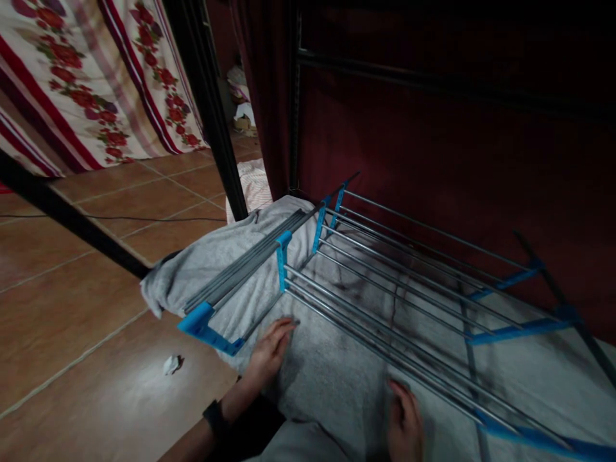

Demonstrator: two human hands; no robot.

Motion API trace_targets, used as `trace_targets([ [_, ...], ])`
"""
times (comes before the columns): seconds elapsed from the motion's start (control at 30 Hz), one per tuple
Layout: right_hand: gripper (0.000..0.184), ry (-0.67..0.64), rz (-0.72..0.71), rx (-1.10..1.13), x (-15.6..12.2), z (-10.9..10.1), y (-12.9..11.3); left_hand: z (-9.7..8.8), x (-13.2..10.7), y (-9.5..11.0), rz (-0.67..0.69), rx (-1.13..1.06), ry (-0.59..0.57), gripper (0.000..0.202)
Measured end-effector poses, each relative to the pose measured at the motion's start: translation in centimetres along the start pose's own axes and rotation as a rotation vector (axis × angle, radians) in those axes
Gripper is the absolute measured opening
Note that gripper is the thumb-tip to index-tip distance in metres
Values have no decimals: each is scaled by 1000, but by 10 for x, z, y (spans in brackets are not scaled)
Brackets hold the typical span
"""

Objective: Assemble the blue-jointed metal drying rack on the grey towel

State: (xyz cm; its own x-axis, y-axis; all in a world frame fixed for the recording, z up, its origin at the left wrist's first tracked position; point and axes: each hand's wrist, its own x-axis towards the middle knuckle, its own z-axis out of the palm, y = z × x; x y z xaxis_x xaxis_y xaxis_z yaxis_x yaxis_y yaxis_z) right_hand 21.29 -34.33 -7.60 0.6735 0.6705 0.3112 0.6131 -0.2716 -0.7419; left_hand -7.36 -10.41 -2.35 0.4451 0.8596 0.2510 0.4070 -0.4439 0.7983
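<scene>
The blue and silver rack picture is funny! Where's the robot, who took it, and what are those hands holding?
There's no robot here, just a person with two bare hands. The camera is worn on that person's head, looking forward and down, so you see about what they see. The rack, with silver bars and blue plastic pieces, rests on a gray blanket. The left hand, near the rack's closest bars, looks empty. So does the right hand, at the bottom of the picture. I can't tell whether either one touches the blanket.
</scene>
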Motion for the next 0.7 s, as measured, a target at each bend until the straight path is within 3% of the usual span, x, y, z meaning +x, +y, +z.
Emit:
trace_targets([
  [0.2,37,-109,-267,-68,-1,47,-43,-36,-51,7,121,140,-150,30],
  [0.37,35,-94,-464,-163,-1,59,-39,-73,-100,-14,88,188,-209,24],
  [0.43,34,-100,-525,-177,2,59,-30,-87,-114,-27,2,191,-152,25],
  [0.53,33,-87,-576,-209,5,61,-19,-107,-117,-44,-211,216,32,31],
  [0.6,35,-79,-593,-224,7,62,-15,-120,-104,-52,-319,250,189,31],
  [0.7,37,-85,-590,-221,9,64,-14,-134,-67,-60,-313,298,333,36],
])
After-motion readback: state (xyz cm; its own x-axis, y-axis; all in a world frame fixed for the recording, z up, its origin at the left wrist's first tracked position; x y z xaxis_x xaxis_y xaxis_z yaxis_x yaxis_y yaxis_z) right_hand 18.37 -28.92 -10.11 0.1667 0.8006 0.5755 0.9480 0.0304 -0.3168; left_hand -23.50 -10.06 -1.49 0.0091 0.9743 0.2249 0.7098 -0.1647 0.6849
